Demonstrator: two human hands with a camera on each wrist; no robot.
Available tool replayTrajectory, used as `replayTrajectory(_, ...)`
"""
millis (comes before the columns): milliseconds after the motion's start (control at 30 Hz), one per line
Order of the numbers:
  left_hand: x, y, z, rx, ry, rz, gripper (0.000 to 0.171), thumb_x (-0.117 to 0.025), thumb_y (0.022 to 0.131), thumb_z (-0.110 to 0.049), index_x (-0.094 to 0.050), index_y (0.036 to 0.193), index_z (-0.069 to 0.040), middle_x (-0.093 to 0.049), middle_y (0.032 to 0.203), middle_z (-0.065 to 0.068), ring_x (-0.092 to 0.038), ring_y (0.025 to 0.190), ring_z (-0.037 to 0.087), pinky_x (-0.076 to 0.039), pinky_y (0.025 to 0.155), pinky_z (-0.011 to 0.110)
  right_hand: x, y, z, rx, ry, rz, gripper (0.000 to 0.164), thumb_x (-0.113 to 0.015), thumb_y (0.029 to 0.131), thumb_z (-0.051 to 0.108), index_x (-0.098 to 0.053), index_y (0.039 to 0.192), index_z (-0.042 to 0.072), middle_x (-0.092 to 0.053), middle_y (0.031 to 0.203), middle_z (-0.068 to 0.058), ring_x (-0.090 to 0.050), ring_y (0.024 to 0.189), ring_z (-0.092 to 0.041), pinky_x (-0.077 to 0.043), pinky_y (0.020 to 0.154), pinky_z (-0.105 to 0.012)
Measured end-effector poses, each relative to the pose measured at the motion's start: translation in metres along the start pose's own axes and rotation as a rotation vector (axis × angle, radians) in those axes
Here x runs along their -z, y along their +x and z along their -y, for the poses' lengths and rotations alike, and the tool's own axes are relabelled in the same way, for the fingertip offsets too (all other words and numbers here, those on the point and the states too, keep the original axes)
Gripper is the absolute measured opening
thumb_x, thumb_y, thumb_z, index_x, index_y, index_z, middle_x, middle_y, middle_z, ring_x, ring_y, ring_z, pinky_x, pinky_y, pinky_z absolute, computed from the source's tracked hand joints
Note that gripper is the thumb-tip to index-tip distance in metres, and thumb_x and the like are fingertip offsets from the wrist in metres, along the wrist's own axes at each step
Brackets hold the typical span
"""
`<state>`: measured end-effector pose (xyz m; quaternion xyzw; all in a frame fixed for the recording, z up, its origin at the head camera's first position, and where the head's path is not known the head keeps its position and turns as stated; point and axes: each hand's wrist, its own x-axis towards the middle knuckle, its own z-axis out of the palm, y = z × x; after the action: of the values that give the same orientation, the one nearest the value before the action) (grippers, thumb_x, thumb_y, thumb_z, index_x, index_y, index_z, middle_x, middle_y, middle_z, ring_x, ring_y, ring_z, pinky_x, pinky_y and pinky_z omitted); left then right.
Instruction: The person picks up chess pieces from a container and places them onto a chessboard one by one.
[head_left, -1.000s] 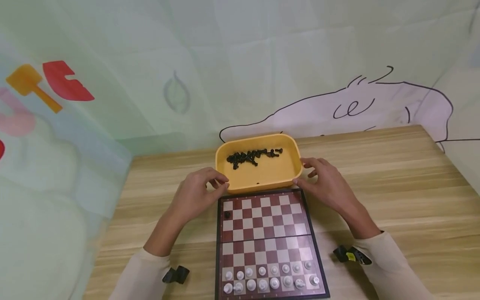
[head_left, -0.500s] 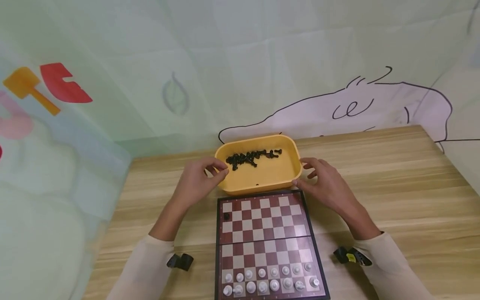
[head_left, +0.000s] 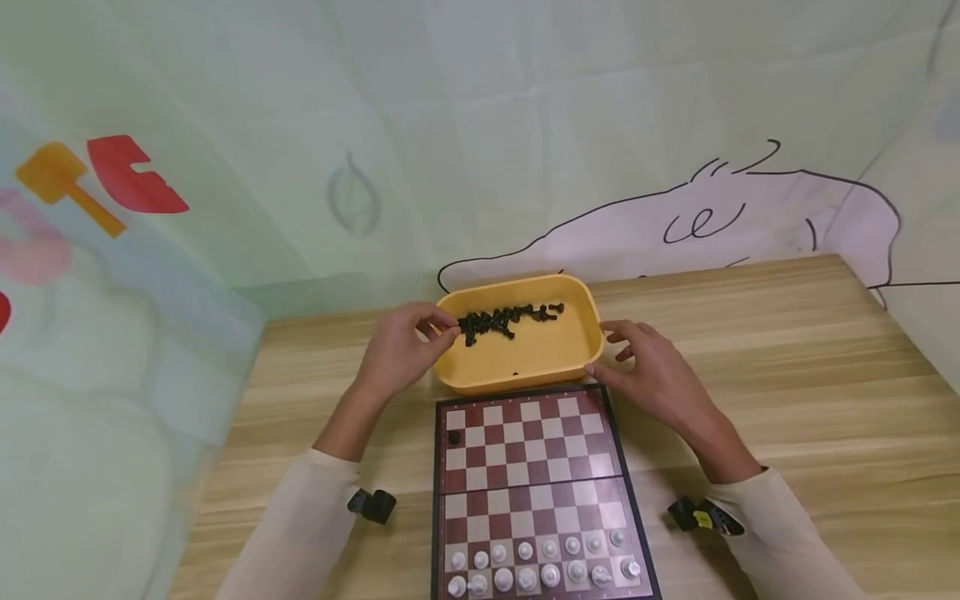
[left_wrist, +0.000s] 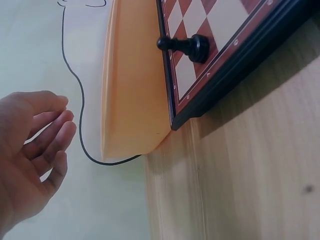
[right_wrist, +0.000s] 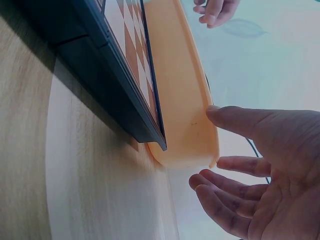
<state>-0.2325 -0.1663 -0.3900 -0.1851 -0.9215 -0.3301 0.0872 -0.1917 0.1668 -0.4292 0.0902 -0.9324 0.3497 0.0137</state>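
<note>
My left hand (head_left: 411, 348) is over the left end of a yellow plastic box (head_left: 543, 377). Its fingertips overlap the edge of the pile of black chess pieces (head_left: 491, 322) in the head view. In the left wrist view its fingers (left_wrist: 50, 142) are loosely bent with nothing between them. My right hand (head_left: 651, 367) is at the box's near right corner. Its thumb touches the rim and the index fingertip is right at the side; the other fingers hang relaxed. A black pawn (left_wrist: 185, 46) stands upright on the chessboard (head_left: 551, 497), at its far left.
White chess pieces (head_left: 527, 575) stand in two rows on the board's near side. The board lies right in front of the box on a wooden table (head_left: 787, 375). Behind the table hangs a printed backdrop (head_left: 480, 150). Both wrists carry black camera mounts (head_left: 372, 505).
My left hand has moved from the box's near left corner up and inward, over its left end beside the black pieces. The right hand stays at its corner.
</note>
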Motion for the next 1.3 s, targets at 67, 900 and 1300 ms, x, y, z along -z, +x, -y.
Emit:
replayTrajectory(67,-0.001,0.002,0.0,0.015,0.006,0.003,0.008,-0.071,0.088,-0.023,-0.072,0.092,-0.016,-0.07,0.089,-0.004,-0.063,0.077,0.014,-0.051,0.063,0.031,0.0,0.0,-0.001,0.006,-0.005,-0.002,0.065,-0.075,0.083,0.037,-0.05,0.138,0.012,-0.058,0.126,-0.016,-0.063,0.101,-0.033,-0.055,0.075,-0.044)
replayTrajectory(900,-0.01,0.03,0.004,0.024,0.083,0.041,0.011,-0.07,0.088,-0.025,-0.072,0.092,-0.015,-0.069,0.087,-0.002,-0.061,0.072,0.013,-0.05,0.061,0.03,-0.002,0.0,0.0,-0.014,0.0,0.0,0.068,-0.075,0.083,0.039,-0.047,0.14,0.013,-0.055,0.129,-0.015,-0.062,0.103,-0.032,-0.055,0.076,-0.043)
replayTrajectory(1300,-0.022,0.042,0.007,0.05,0.133,0.104,0.013,-0.069,0.089,-0.026,-0.072,0.095,-0.015,-0.07,0.09,-0.002,-0.063,0.077,0.015,-0.051,0.066,0.032,-0.003,-0.002,-0.001,0.039,-0.037,-0.026,0.051,-0.075,0.084,0.036,-0.058,0.13,0.023,-0.052,0.126,-0.012,-0.062,0.099,-0.028,-0.054,0.071,-0.04)
